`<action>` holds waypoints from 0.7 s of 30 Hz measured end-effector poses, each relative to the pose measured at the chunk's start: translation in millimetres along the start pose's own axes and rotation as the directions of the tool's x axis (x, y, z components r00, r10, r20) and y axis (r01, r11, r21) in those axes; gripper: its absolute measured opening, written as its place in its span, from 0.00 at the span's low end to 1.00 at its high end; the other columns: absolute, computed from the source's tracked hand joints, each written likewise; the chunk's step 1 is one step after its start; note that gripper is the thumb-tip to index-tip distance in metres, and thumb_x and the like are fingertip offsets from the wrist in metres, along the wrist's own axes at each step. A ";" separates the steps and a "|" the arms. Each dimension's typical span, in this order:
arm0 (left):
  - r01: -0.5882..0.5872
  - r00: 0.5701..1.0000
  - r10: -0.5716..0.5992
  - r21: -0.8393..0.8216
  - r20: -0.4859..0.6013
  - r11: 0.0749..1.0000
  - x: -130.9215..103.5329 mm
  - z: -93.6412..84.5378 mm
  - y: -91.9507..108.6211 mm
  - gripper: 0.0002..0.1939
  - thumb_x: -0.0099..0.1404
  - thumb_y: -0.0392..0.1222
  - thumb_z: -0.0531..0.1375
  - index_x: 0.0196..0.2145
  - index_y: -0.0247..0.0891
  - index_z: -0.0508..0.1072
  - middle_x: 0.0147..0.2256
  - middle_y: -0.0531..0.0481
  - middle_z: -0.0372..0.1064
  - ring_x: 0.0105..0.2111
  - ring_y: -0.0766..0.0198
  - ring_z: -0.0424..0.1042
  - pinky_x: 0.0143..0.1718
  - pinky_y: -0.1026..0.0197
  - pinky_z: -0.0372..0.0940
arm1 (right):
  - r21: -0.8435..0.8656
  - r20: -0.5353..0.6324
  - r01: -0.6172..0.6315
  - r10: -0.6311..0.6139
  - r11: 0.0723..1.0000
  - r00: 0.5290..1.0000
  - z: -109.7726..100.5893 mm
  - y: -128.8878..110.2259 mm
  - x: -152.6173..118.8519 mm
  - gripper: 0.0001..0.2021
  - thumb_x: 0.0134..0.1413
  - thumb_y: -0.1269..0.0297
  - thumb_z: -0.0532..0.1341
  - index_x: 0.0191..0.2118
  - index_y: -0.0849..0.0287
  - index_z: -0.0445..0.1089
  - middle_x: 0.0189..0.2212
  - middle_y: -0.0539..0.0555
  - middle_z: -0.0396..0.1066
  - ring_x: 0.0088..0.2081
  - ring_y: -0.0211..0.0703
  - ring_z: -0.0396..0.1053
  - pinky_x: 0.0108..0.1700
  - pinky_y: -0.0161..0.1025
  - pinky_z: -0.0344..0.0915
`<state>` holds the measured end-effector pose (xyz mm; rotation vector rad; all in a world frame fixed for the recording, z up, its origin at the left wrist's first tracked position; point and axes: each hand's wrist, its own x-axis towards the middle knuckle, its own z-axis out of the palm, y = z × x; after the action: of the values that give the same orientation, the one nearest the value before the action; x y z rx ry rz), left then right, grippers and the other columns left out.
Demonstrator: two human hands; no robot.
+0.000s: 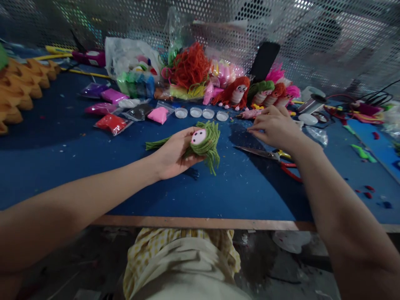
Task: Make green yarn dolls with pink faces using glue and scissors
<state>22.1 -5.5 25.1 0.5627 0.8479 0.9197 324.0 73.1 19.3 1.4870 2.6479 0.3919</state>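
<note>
My left hand (176, 156) is closed around a small doll (199, 136) with green yarn hair and a pale face with dark dots for features. More green yarn (158, 143) sticks out behind the wrist on the left. My right hand (275, 127) hovers over the table to the right, its fingers bent and drawn together as in a pinch; anything between the fingertips is too small to make out. Just beneath it lies a pair of scissors (271, 154) with red and yellow handles, blades pointing left.
Finished-looking yarn dolls (239, 93) stand at the back beside red yarn (191, 66) and a black phone-like slab (265, 60). Several small white dishes (196, 112) sit in a row. Clay packets (112, 123) lie left, near an orange egg-tray-like form (21, 87).
</note>
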 end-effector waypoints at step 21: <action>-0.008 1.000 0.008 0.004 0.016 1.000 -1.0 1.9 1.3 0.12 0.71 0.27 0.53 0.30 0.35 0.69 0.22 0.55 0.67 0.17 0.71 0.69 0.15 0.73 0.64 | -0.090 -0.197 0.270 -0.283 0.959 0.939 13.5 4.8 4.0 0.17 0.72 0.57 0.53 0.42 0.54 0.80 0.39 0.58 0.78 0.49 0.56 0.69 0.48 0.50 0.60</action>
<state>22.8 -5.8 27.5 0.5766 0.8341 0.9197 328.5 81.3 7.7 1.0860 2.9204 0.6282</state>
